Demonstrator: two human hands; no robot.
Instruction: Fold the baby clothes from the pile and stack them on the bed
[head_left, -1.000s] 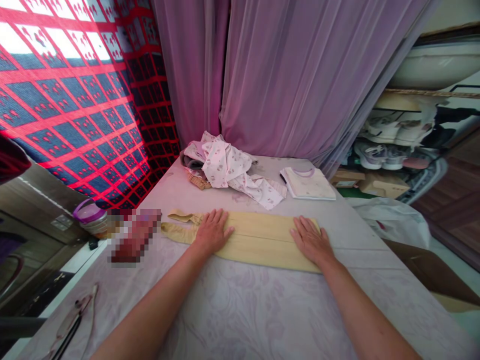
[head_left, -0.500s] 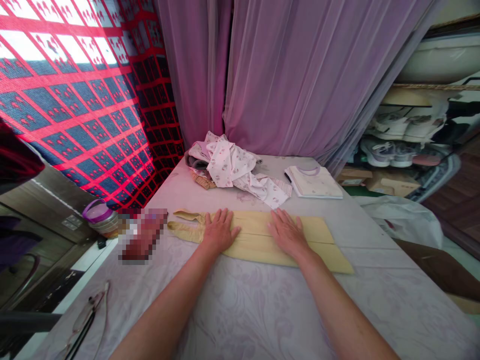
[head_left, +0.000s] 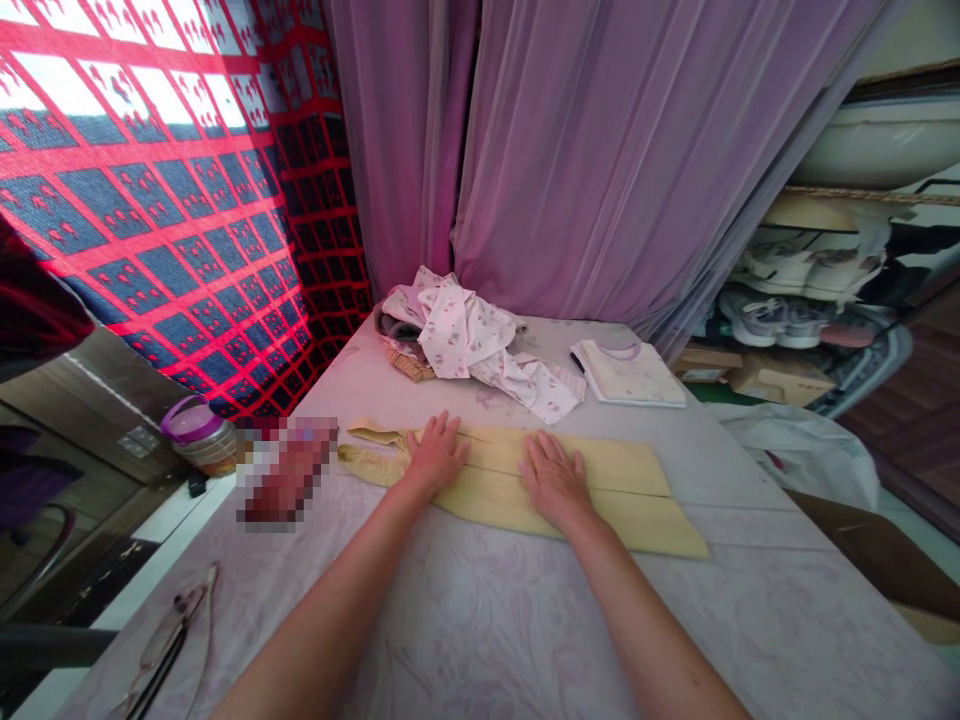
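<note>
A pale yellow garment [head_left: 600,490] lies folded lengthwise on the bed, with a seam line along its middle. Its two narrow, gathered ends [head_left: 371,455] stretch out to the left. My left hand [head_left: 439,455] rests flat on the garment near those narrow ends, fingers spread. My right hand [head_left: 553,482] also presses flat on the cloth, a little to the right of my left hand. Neither hand grips anything.
A pink floral garment [head_left: 465,340] lies crumpled behind, and a folded white shirt [head_left: 626,372] sits to its right. A pixelated object [head_left: 289,470] lies left of the yellow cloth. Glasses [head_left: 169,630] rest near the bed's left edge [head_left: 225,540].
My right hand has slid left along the yellow garment, closer to my left hand, uncovering the garment's right end. My left hand has barely moved.
</note>
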